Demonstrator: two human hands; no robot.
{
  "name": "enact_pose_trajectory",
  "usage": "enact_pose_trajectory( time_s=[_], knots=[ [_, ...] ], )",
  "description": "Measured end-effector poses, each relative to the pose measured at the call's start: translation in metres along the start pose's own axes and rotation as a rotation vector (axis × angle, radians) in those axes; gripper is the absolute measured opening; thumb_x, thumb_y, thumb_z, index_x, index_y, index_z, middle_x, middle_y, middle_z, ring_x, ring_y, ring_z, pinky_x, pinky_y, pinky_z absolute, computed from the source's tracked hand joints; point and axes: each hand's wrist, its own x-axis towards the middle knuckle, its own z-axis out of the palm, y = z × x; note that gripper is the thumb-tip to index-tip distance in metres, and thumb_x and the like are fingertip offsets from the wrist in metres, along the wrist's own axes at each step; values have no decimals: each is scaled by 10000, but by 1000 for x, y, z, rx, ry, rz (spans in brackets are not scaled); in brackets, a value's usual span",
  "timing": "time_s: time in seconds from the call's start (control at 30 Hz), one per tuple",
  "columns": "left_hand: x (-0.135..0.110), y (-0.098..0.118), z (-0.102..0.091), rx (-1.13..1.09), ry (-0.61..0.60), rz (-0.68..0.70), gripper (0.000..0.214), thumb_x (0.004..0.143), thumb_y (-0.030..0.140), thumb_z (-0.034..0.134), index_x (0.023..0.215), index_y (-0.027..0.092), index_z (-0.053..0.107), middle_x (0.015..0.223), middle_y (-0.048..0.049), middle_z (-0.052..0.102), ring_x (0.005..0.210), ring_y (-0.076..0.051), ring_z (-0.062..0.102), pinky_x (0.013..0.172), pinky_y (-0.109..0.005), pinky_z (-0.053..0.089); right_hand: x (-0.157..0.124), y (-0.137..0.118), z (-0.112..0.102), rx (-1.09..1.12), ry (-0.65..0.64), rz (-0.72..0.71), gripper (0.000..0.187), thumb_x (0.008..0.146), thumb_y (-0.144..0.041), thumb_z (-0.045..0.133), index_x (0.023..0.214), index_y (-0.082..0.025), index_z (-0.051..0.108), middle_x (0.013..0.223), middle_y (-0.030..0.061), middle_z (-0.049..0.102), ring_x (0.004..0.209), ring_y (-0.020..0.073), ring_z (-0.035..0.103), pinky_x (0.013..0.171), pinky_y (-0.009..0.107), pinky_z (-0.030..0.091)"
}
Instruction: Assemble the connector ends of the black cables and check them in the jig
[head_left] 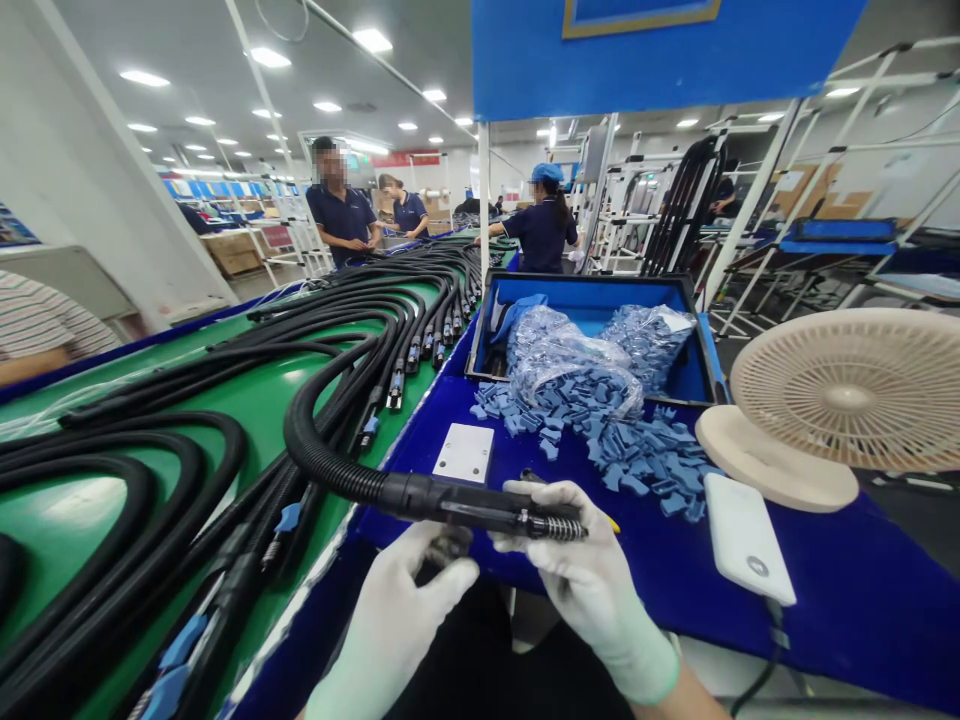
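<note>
One green worktop (292,375) runs along the left, carrying well over a dozen black hoses (232,450), too overlapped to count exactly. Beside it lies one blue tabletop (652,580). At least three people (544,235) in dark shirts stand beyond. One bin (577,298) at the tabletop's back contains two clear plastic bags (566,350); one fan (847,395) stands to its right. One black hose end (450,500) is held above the tabletop's near edge. Two gloved hands are there: the right hand (589,575) is closed around its tip; the left hand (409,610) curls just below, its grip impossible to tell. One white power bank (746,540), one white block (463,453), dozens of loose blue clips (645,455) and one exposed spring (566,528) complete the count.
</note>
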Motion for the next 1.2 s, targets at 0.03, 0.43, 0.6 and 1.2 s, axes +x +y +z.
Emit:
enact_pose_trajectory(
  time_s=[0.03, 0.43, 0.6, 1.2],
  knots=[
    [3, 1, 0, -174, -6, -23, 440, 803, 367, 801, 1221, 264, 714, 1154, -73, 750, 1138, -323, 670, 1056, -448, 518, -4, 8, 4, 5, 6, 26, 484, 615, -102, 866, 1012, -235, 621, 1298, 85, 683, 875, 242, 751, 908, 490, 587],
    [56, 35, -41, -459, 271, 15, 567, 857, 516, 753, 1241, 143, 568, 496, 105, 395, 413, -91, 371, 424, -224, 332, 117, -47, -52, -2076, 156, -144, 153, 875, -260, 657, 967, -151, 713, 979, 161, 735, 946, 329, 728, 842, 420, 523],
    [96, 12, -49, -317, 286, -2, 748, 755, 586, 776, 1265, 91, 544, 353, 118, 356, 299, -116, 311, 356, -273, 333, 163, -21, -91, -2108, 77, -125, 136, 855, -167, 597, 864, -205, 727, 875, 163, 770, 870, 347, 762, 760, 405, 521],
    [178, 50, -20, -304, 206, 292, 330, 846, 353, 733, 1076, 134, 642, 506, 96, 416, 422, -72, 336, 456, -239, 339, 146, -25, -93, -1563, -248, -193, 456, 939, -194, 445, 1327, -212, 683, 1301, 97, 711, 1204, 234, 663, 1077, 360, 483]
  ],
)
